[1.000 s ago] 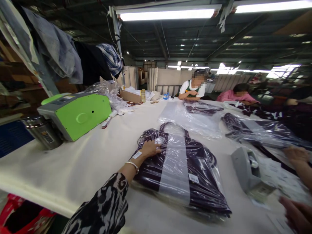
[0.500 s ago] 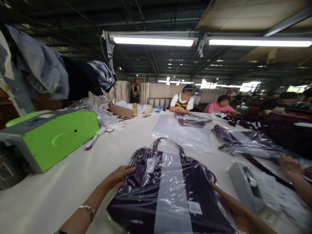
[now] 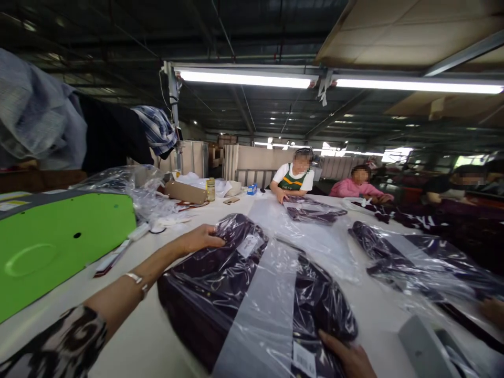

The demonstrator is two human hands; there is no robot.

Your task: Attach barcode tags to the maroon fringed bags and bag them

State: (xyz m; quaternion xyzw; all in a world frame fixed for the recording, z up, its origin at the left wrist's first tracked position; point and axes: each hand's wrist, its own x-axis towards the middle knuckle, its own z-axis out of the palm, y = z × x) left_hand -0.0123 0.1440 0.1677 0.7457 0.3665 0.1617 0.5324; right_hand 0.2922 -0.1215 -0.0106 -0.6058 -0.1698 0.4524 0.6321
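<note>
A dark purple handbag (image 3: 212,294) wrapped in clear plastic is tilted over the white table in front of me. A pale translucent strip runs down its middle, and a white label shows near its lower right. My left hand (image 3: 202,239) is closed on the upper left edge of the wrapped bag, thumb on top. At the lower right, my right hand (image 3: 346,357) grips the bag's other side near the label; part of that hand is hidden by the frame's bottom edge.
A green machine (image 3: 66,247) stands at the left beside crumpled clear plastic (image 3: 145,184). More wrapped bags (image 3: 417,247) lie at the right, near a grey box-like device (image 3: 425,346) and another person's hand (image 3: 492,310). Across the table, a co-worker (image 3: 293,178) handles a wrapped item (image 3: 315,210).
The wrapped handbag has turned and tilted, its left side lifted. My left hand has moved up and away with it; my right hand has shifted lower on the bag. The view has swung slightly.
</note>
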